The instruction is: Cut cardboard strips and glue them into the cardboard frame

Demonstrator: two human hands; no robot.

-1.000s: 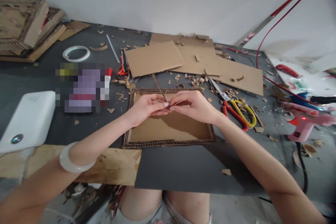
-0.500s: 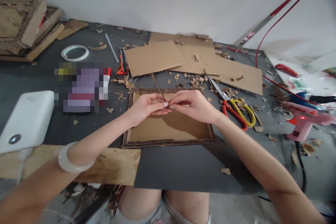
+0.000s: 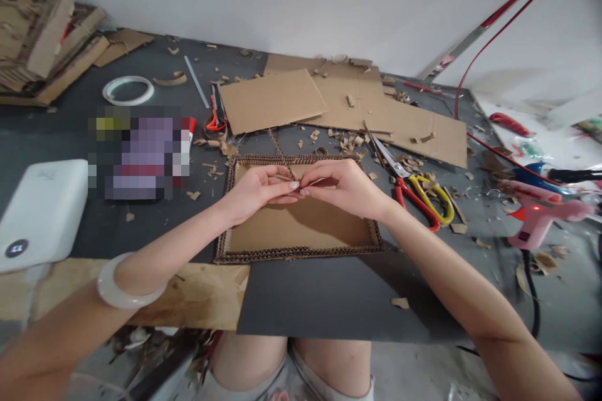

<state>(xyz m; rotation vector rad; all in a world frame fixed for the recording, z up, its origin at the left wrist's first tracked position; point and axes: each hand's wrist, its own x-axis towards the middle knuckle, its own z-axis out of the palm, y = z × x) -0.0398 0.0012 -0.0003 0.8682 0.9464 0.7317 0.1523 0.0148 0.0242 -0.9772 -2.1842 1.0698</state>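
Observation:
Over a shallow cardboard tray with corrugated walls, my two hands meet fingertip to fingertip. My left hand pinches a thin strip of corrugated cardboard, which trails away past the tray's far wall. Also closed on the strip's near end is my right hand, thumb and forefinger pressed together. The fingers partly hide the piece between them. To the right of the tray lie scissors with one red and one yellow handle, blades apart.
Flat cardboard sheets lie at the back among scattered scraps. A pink glue gun, its light red, stands at right with a black cord. At left are a white power bank, a tape roll and stacked cardboard pieces.
The whole view has shifted slightly, moving things a little left in the picture. Both hands keep their pinch on the strip, with hardly any change in the fingers.

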